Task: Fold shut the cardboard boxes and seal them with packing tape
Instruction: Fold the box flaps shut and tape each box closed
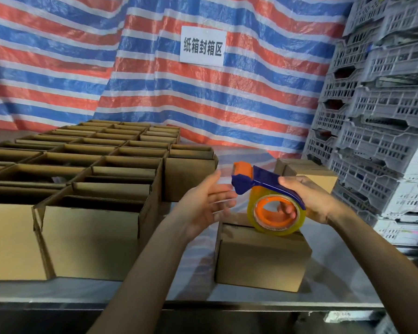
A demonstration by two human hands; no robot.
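On the desk (336, 273) directly in front of you, one closed cardboard box (263, 256) sits with its flaps folded down. Whether tape already runs along its seam cannot be determined from this view. Your hands are apart above it. Your right hand (311, 201) is clamped on the tape dispenser (258, 179), with the fingers curled through the orange core of the roll of packing tape (275, 229). The roll hangs at the top face of this box; contact cannot be confirmed. Your left hand (208, 203) holds nothing, its fingers straight and spread, just beside the dispenser's front end. Judged from this, you are at the sealing step for this box. No free tape end is visible, so assume one must first be drawn out. To your left, the open cardboard boxes (121, 165) stand in rows running towards the back of the desk, all with flaps up. They make up the bulk of the work left. Behind the dispenser on the right, a second closed box (309, 174) sits apart from the rows and is probably finished. Furthest back hang a striped tarpaulin (58, 68) with a paper sign (203, 45), and grey plastic crates (377, 116) are stacked at the right.
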